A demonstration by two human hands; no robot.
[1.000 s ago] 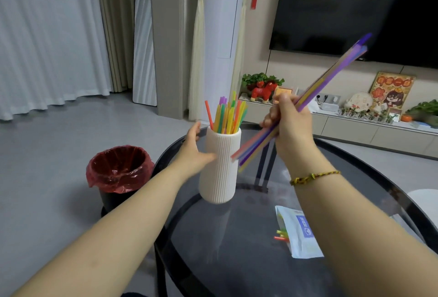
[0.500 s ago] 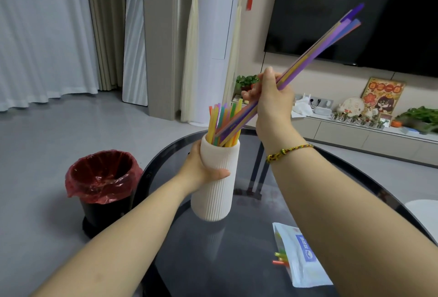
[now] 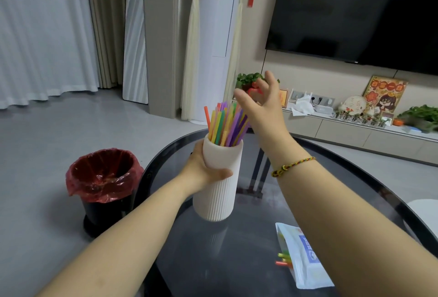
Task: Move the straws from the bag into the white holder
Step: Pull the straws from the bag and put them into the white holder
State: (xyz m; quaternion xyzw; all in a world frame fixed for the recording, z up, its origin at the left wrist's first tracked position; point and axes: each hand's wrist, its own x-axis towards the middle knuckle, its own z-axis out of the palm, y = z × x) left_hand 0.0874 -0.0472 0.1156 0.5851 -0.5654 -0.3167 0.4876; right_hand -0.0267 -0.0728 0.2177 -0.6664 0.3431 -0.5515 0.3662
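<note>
Straws in white holder, left grip around its side

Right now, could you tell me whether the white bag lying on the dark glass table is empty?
Not empty: a few coloured straws poke from the white bag.

Ribbed white holder is showing fine vertical lines; straws at its 12 o'clock are showing orange, yellow, green, purple; bag at 4 o'clock is showing white with blue print; bin liner at 9 o'clock is showing red.
</note>
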